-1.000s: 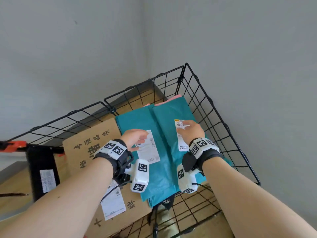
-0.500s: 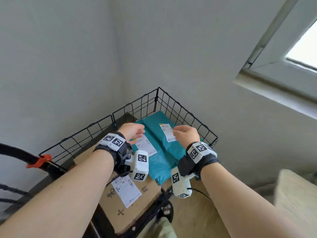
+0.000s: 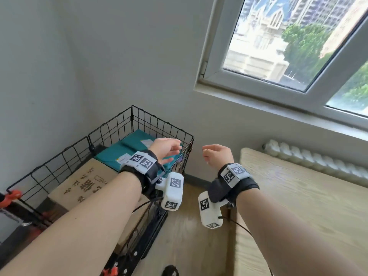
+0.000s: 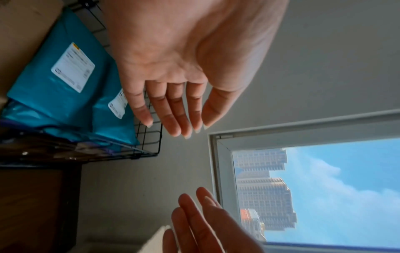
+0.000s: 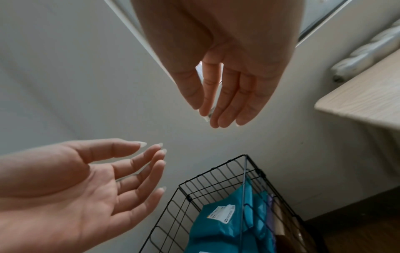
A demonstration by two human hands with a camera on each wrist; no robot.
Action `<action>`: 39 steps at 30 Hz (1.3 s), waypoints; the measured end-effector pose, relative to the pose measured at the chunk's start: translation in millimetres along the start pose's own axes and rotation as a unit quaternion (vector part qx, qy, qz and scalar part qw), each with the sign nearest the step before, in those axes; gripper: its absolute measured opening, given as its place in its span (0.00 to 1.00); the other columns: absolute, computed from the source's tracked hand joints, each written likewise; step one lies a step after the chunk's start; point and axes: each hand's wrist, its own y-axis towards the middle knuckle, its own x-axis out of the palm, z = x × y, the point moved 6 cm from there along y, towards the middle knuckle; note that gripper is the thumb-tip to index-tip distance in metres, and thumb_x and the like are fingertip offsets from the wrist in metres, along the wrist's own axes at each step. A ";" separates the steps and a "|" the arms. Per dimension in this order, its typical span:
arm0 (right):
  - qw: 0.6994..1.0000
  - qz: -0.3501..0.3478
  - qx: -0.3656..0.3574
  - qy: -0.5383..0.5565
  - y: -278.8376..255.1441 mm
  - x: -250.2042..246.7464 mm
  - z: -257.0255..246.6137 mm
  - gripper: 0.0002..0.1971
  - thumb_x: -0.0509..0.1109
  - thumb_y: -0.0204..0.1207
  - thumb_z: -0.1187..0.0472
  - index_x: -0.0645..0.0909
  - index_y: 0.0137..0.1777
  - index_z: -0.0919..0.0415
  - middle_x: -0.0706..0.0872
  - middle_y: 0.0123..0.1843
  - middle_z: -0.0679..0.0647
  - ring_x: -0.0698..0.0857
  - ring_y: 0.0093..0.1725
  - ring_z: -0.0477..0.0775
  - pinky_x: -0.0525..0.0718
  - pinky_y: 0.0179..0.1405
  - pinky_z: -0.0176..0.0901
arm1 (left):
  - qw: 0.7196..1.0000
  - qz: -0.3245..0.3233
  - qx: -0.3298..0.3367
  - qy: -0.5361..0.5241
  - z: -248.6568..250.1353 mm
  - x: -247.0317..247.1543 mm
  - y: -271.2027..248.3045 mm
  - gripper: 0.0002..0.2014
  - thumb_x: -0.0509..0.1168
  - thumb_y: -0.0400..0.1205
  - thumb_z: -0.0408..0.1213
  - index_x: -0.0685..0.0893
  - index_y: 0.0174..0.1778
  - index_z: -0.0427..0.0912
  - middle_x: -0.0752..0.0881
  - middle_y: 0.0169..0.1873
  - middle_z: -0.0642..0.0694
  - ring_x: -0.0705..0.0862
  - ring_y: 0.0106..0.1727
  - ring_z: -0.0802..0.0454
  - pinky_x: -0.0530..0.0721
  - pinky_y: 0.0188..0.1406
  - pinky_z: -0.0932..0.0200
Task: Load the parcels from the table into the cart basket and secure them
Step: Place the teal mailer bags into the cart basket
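Both hands hang empty in the air, fingers loosely extended: the left hand [image 3: 166, 146] above the black wire cart basket [image 3: 139, 118], the right hand [image 3: 218, 154] between the basket and the pale wooden tabletop [image 3: 298, 192]. Two teal plastic mailer parcels [image 3: 129, 148] lie inside the basket beside a brown cardboard box [image 3: 83, 182].

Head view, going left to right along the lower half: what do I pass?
Orange clamp → cardboard box → teal parcels → left hand → right hand → wooden table.
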 end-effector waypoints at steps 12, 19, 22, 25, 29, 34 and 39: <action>0.989 0.080 0.036 0.119 -58.1 -157.1 87.3 0.08 0.66 0.75 0.69 0.86 0.45 0.59 0.86 0.35 0.54 0.81 0.33 0.48 0.80 0.40 0.42 | 0.996 -0.058 0.020 0.056 -20.4 174.5 -37.8 0.10 0.63 0.79 0.26 0.84 0.41 0.46 0.85 0.38 0.49 0.82 0.40 0.56 0.79 0.49 0.59; 0.965 0.218 0.059 0.134 -115.4 -356.8 189.1 0.10 0.66 0.76 0.65 0.84 0.38 0.52 0.88 0.35 0.51 0.84 0.33 0.46 0.82 0.44 0.42 | 0.978 -0.185 0.001 0.100 -61.9 391.4 -89.8 0.09 0.62 0.81 0.27 0.82 0.42 0.46 0.84 0.38 0.50 0.81 0.40 0.57 0.77 0.43 0.60; 0.950 0.267 0.066 0.146 -143.3 -441.6 232.8 0.10 0.66 0.76 0.65 0.83 0.37 0.52 0.88 0.35 0.52 0.84 0.33 0.46 0.82 0.45 0.42 | 0.966 -0.231 0.011 0.116 -77.2 483.7 -120.8 0.09 0.62 0.81 0.27 0.83 0.42 0.45 0.84 0.38 0.49 0.81 0.39 0.56 0.77 0.43 0.60; 0.941 0.297 0.073 0.147 -166.3 -515.8 271.8 0.10 0.65 0.75 0.65 0.83 0.36 0.52 0.87 0.34 0.51 0.83 0.32 0.46 0.81 0.46 0.43 | 0.957 -0.261 0.017 0.126 -92.2 568.7 -143.3 0.08 0.63 0.81 0.27 0.84 0.45 0.44 0.85 0.41 0.48 0.82 0.42 0.55 0.79 0.47 0.59; 0.931 0.328 0.065 0.147 -196.4 -604.4 311.7 0.11 0.63 0.78 0.68 0.81 0.38 0.54 0.85 0.35 0.52 0.81 0.32 0.45 0.77 0.34 0.33 | 0.950 -0.285 0.015 0.125 -114.4 664.6 -174.0 0.08 0.63 0.80 0.27 0.84 0.44 0.44 0.85 0.42 0.47 0.82 0.44 0.54 0.79 0.53 0.55; 0.916 0.356 0.080 0.169 -217.1 -682.2 358.2 0.08 0.63 0.78 0.71 0.82 0.43 0.60 0.84 0.34 0.53 0.79 0.30 0.46 0.78 0.27 0.29 | 0.948 -0.286 0.001 0.137 -130.9 736.5 -199.3 0.09 0.62 0.81 0.26 0.84 0.43 0.44 0.84 0.41 0.47 0.81 0.42 0.55 0.78 0.51 0.56; 0.908 0.360 0.108 0.186 -201.7 -722.1 399.9 0.12 0.63 0.78 0.71 0.80 0.38 0.56 0.84 0.35 0.54 0.79 0.29 0.47 0.79 0.32 0.36 | 0.952 -0.264 -0.003 0.155 -139.6 779.3 -186.5 0.10 0.60 0.81 0.26 0.83 0.42 0.44 0.82 0.39 0.48 0.80 0.40 0.55 0.77 0.49 0.56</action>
